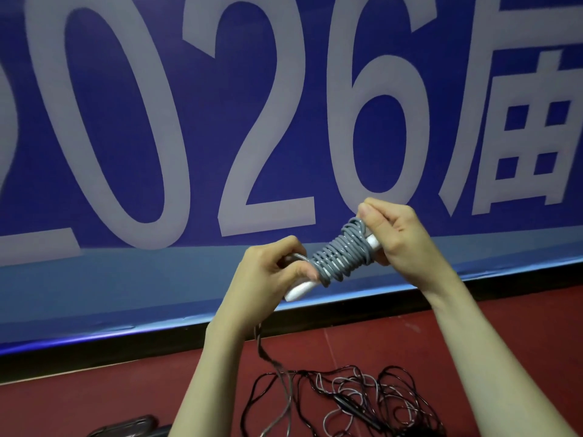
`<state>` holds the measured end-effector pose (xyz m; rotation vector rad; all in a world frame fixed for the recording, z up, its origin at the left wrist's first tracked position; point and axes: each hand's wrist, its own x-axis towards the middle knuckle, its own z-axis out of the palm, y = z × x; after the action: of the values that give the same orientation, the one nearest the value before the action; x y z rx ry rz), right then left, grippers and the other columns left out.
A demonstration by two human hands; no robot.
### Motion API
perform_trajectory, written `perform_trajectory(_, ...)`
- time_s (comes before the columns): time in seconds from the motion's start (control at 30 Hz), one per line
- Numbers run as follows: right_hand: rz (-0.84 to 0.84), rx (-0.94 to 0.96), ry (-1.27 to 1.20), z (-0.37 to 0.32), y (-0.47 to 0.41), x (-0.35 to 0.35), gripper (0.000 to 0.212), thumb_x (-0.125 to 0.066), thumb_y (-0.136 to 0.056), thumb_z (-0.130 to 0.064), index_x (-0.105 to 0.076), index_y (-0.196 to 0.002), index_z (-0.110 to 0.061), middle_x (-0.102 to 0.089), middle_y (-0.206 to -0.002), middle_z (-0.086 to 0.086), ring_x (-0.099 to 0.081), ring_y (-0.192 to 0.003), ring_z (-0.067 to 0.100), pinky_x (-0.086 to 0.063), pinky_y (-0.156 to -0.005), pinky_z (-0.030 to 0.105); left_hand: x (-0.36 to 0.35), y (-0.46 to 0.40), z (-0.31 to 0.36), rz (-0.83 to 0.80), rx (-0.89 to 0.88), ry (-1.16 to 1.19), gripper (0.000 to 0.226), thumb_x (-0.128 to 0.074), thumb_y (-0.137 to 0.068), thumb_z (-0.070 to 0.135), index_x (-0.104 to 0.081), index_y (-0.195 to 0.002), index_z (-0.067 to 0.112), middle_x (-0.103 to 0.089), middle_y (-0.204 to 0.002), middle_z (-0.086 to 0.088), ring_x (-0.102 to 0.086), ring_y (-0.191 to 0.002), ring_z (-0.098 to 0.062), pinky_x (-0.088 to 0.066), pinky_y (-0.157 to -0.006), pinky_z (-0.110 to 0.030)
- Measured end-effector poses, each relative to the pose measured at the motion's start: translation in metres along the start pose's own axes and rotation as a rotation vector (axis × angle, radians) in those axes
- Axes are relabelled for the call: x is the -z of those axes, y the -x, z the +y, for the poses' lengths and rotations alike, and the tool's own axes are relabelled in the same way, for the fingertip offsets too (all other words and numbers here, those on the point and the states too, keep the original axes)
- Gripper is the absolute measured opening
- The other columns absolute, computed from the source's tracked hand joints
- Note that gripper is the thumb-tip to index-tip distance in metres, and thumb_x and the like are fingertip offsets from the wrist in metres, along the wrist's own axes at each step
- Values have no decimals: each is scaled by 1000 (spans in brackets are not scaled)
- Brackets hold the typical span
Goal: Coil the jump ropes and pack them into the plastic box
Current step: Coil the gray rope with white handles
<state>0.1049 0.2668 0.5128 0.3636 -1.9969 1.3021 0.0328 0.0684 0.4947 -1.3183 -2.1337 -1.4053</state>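
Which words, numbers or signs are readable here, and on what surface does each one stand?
"026": large pale digits on the blue banner; a cut-off shape before them may be another digit.
"届", cropped at the right edge: same banner.
Jump rope and its handles: no readable text.

Light is even and fairly bright, falling from above and leaving only soft shade under the forearms; a thin glossy sheen runs along the banner (284, 121) edge below the grip, and the grey rope (339, 250) coils glint. Focus is soft throughout; wide-angle bending bows the banner's lower edge, and the tangled ropes on the floor (353, 395) beneath the grip look slightly smeared.
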Motion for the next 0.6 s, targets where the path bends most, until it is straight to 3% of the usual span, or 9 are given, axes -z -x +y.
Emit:
perform_trajectory(0.13,-40,-44,-141,-2,0,-6,41,-41,-99,-25,-36,-70,3,-38,-52,-6,-31,-41,8,-25,-39,17,2,2,-3,-145,126,335,19,-65,-68,39,-56,-68,22,-57,-69,-21,-49,-63,-20,-37,-58,-30)
perform_trajectory(0.2,-41,-78,-218,-1,-1,-13,39,-39,-102,-23,-40,-69,-3,-39,-50,-6,-30,-40,7,-25,-40,16,0,3,-5,-174,138,531,25,-74,-70,43,-57,-70,25,-60,-68,-17,-56,-61,-20,-41,-57,-25)
perform_trajectory(0.3,64,-145,-319,1,-3,-25,37,-35,-105,-17,-44,-72,-2,-39,-50,-4,-31,-39,8,-25,-41,15,-10,1,5,-9,193,802,34,-74,-77,45,-49,-79,22,-52,-56,5,-47,-45,-6,-33,-43,-13)
perform_trajectory(0.4,207,-207,-421,5,-5,-34,34,-36,-104,-18,-53,-85,5,-37,-50,-1,-29,-38,9,-24,-40,15,-19,-7,14,166,251,973,15,-56,-90,31,-48,-83,20,-41,-57,7,-29,-43,-2,-18,-41,-15)
perform_trajectory(0.43,263,-230,-456,6,-6,-36,32,-37,-104,-18,-54,-88,4,-36,-50,0,-29,-37,9,-23,-40,15,-21,-9,18,199,249,1017,9,-49,-95,20,-51,-86,19,-42,-58,8,-27,-43,-2,-17,-41,-16)
perform_trajectory(0.5,389,-267,-501,9,-8,-40,30,-38,-103,-19,-55,-87,0,-37,-53,1,-30,-37,9,-24,-39,16,-25,-11,20,254,223,1054,26,-37,-96,1,-58,-92,16,-49,-62,7,-28,-46,-3,-20,-43,-16)
perform_trajectory(0.6,547,-270,-486,12,-9,-42,33,-39,-103,-21,-47,-73,-11,-37,-55,1,-32,-41,9,-27,-40,17,-30,-13,25,254,189,1089,31,-42,-87,-2,-64,-104,11,-55,-72,2,-38,-54,-6,-28,-48,-16)
